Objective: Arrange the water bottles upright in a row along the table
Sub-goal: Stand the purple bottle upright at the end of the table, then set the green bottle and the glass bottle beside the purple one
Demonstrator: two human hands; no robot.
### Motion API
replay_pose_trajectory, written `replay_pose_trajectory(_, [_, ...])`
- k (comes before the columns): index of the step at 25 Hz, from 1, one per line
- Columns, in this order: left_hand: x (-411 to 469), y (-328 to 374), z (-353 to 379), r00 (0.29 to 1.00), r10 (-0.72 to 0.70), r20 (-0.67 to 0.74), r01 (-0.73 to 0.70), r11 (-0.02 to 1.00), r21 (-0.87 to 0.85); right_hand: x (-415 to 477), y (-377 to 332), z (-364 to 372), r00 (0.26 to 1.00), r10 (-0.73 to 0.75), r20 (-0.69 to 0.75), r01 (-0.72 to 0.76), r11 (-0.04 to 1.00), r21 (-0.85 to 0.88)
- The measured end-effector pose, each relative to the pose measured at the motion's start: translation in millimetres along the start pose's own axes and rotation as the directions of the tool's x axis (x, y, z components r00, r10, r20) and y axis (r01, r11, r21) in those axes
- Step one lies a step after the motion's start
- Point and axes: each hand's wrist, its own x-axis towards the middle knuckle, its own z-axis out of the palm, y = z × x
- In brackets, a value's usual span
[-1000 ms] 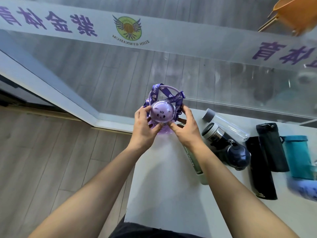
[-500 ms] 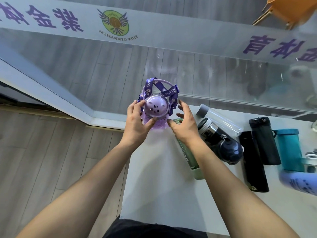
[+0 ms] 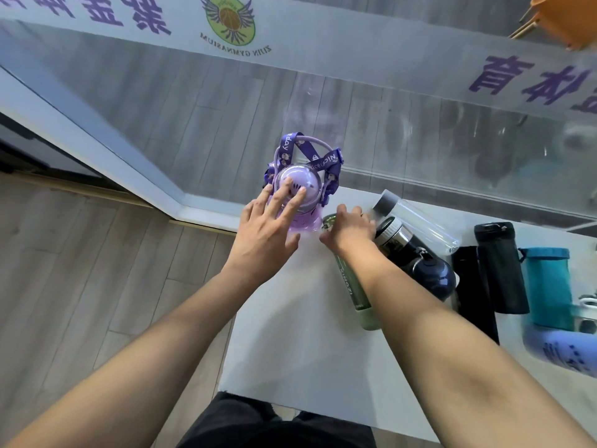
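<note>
- the white bench carries every bottle, and most of them lie on their sides toward its right part, so the row is barely begun.
- the teal bottle near the right edge looks upright, though i cannot be sure; the two black bottles beside it lie flat.
- the clear bottle with a grey cap and the dark navy bottle with a steel collar lie tilted, side by side, just right of the right hand.
- the green bottle lies flat, its cap end toward the far edge, partly under the right forearm.
- the purple bottle, with its dome lid and printed strap, stands upright at the far left corner of the bench: one placed, by my reading.
- the left hand is open, fingers spread, fingertips resting on the dome lid rather than gripping it.
- the right hand curls over the cap end of the green bottle; whether it has closed on it i cannot tell.
- a second ago both hands clasped the purple bottle; half a second ago the right hand had begun to open away. now it has gone to the green bottle, and the left has loosened to a light touch.
</note>
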Motion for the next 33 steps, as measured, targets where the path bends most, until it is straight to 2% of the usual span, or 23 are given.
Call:
replay_pose_trajectory(4, [1.1,4.9,-6.6,0.998,-0.028,0.064,0.026,0.999,0.028,2.4,-1.3,-3.4,0.999,0.031,0.009,-0.031,0.997,0.064])
replay_pose_trajectory(10, [-1.5,14.4,-6.3,0.994,-0.077,0.081,0.078,0.997,-0.006,-36.9,21.5,-36.8,0.992,0.008,-0.127,0.029,0.959,0.281])
replay_pose_trajectory(17, [-0.4,20.4,-4.3,0.993,-0.110,0.050,0.112,0.993,-0.039,-62.2,52.5,-78.8,0.923,-0.076,-0.376,0.261,0.843,0.471])
replay_pose_trajectory(22, [3.4,30.3,-9.1,0.986,-0.158,0.054,0.157,0.987,0.018,-56.1,59.7,-91.5,0.834,-0.140,-0.533,0.425,0.779,0.461])
replay_pose_trajectory(25, [6.5,40.8,-14.1,0.986,-0.163,0.028,0.162,0.986,0.038,-52.9,58.9,-89.2,0.798,-0.191,-0.572,0.488,0.761,0.427])
replay_pose_trajectory(29, [10.1,71.3,-21.4,0.993,-0.062,-0.098,0.051,0.992,-0.117,-55.6,65.2,-84.0,0.776,-0.260,-0.574,0.524,0.773,0.358])
replay_pose_trajectory(33, [15.9,104.1,-22.7,0.989,0.036,-0.141,-0.072,0.964,-0.256,-61.9,78.7,-84.7,0.824,-0.306,-0.476,0.496,0.797,0.346])
